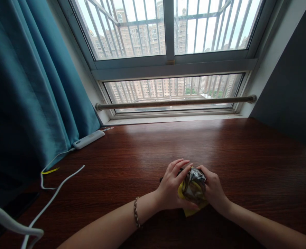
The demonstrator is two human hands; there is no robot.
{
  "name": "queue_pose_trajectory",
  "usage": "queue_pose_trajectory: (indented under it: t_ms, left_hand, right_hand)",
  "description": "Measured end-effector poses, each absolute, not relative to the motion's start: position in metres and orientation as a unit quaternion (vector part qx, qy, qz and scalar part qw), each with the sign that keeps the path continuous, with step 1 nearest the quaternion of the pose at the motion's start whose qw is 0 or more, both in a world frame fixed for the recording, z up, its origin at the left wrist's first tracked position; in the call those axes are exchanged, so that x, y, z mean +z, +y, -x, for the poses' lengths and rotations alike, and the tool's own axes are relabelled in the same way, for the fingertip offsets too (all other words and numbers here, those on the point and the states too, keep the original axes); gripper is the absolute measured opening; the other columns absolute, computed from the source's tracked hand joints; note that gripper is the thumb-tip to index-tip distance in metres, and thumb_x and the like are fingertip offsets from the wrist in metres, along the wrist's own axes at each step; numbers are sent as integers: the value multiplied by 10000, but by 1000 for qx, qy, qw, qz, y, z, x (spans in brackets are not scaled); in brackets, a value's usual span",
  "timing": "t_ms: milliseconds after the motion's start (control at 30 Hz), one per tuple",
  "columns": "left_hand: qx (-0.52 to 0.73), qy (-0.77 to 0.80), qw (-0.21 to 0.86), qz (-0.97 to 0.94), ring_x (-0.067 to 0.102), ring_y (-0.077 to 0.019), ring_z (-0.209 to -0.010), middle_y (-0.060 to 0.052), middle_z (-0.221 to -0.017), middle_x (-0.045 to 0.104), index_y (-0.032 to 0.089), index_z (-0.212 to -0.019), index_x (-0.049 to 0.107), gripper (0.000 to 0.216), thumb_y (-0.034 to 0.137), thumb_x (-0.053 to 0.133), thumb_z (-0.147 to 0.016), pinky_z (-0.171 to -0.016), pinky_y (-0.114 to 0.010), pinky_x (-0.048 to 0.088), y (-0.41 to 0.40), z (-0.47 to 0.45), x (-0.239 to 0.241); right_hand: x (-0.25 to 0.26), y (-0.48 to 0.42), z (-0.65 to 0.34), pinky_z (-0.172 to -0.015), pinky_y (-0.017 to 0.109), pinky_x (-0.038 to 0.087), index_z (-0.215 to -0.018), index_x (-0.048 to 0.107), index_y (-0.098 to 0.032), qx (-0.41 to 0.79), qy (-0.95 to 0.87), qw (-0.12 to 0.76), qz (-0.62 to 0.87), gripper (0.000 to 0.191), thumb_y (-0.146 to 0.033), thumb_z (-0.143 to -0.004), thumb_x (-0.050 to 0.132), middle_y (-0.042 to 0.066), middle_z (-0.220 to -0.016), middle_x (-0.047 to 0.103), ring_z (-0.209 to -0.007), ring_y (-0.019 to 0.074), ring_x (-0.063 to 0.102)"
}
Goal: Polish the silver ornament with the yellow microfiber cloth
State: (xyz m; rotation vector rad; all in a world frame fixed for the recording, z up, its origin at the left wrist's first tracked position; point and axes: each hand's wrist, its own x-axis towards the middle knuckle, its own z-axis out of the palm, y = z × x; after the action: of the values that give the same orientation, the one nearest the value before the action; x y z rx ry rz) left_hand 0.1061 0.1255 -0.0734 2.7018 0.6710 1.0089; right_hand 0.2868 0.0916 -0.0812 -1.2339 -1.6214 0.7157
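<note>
Between my two hands is a shiny, crinkled plastic-wrapped bundle (193,185), dark on top with yellow material (191,211) showing beneath and at its left side. I cannot make out what is inside the wrap. My left hand (172,186) curls around its left side, fingers over the top and thumb along the near edge. From the right, my right hand (215,189) grips the other side with bent fingers partly hidden behind it. A small dark tip (161,179) pokes out to the left of my left hand. A braided bracelet (136,212) circles my left wrist.
The brown wooden tabletop (132,145) reaches to the window, where a horizontal rail (173,103) crosses. A white power strip (89,139) lies at the back left by the blue curtain (46,86). White cables (56,193) and a yellow strip (50,171) are at the left.
</note>
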Motion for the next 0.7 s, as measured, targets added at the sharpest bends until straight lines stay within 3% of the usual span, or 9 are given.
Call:
queue_pose_trajectory:
  t_ms: [100,167,300,367,467,567,700]
  left_hand:
    - [314,221,93,-919,318,-293,-1277,-131,-1360,399,162,-1399,178,1008,528,689,-611,-1079,-475,209,126,-108,-77]
    - [312,226,94,-918,358,-265,-1262,-130,-1359,411,164,-1401,148,954,463,671,-661,-1077,-452,215,126,-109,-78]
    - [320,215,84,-919,396,-240,-1246,-102,-1374,404,228,-1341,263,755,395,635,-706,-1059,-431,242,126,-107,-75]
    - [320,209,75,-921,391,-259,-1246,-85,-1357,432,246,-1310,319,731,440,647,-686,-1050,-451,246,125,-106,-71]
    - [332,214,66,-916,364,-302,-1253,-101,-1315,475,202,-1308,347,867,582,666,-596,-1042,-479,260,124,-105,-64]
    - [350,222,68,-908,358,-326,-1249,-130,-1302,476,154,-1282,392,946,654,665,-528,-1042,-485,283,123,-104,-61]
    - [327,239,77,-911,329,-347,-1263,-142,-1330,439,147,-1301,381,964,670,658,-541,-1050,-507,265,124,-103,-63]
  right_hand:
    - [-80,91,-286,-546,212,349,-741,497,-169,290,-667,467,502,9,-166,-741,506,-29,-631,548,-565,108,468]
    - [-80,91,-286,-531,213,339,-704,477,-170,286,-668,463,507,52,-180,-750,498,-31,-601,525,-545,104,452]
    - [-80,90,-286,-529,220,338,-699,489,-171,284,-670,456,512,69,-193,-764,486,-26,-594,530,-540,109,459]
    - [-80,89,-286,-560,223,361,-784,528,-172,283,-672,460,506,44,-190,-760,495,-17,-660,573,-584,119,496]
    - [-81,88,-286,-650,229,395,-931,543,-187,265,-670,478,503,229,-123,-715,503,-2,-811,618,-704,136,547]
    - [-83,88,-286,-705,232,399,-958,537,-189,244,-670,487,504,322,-64,-668,472,5,-870,622,-777,143,559]
    - [-84,91,-287,-666,226,393,-883,532,-182,249,-671,475,512,182,-115,-725,471,1,-798,620,-717,133,559]
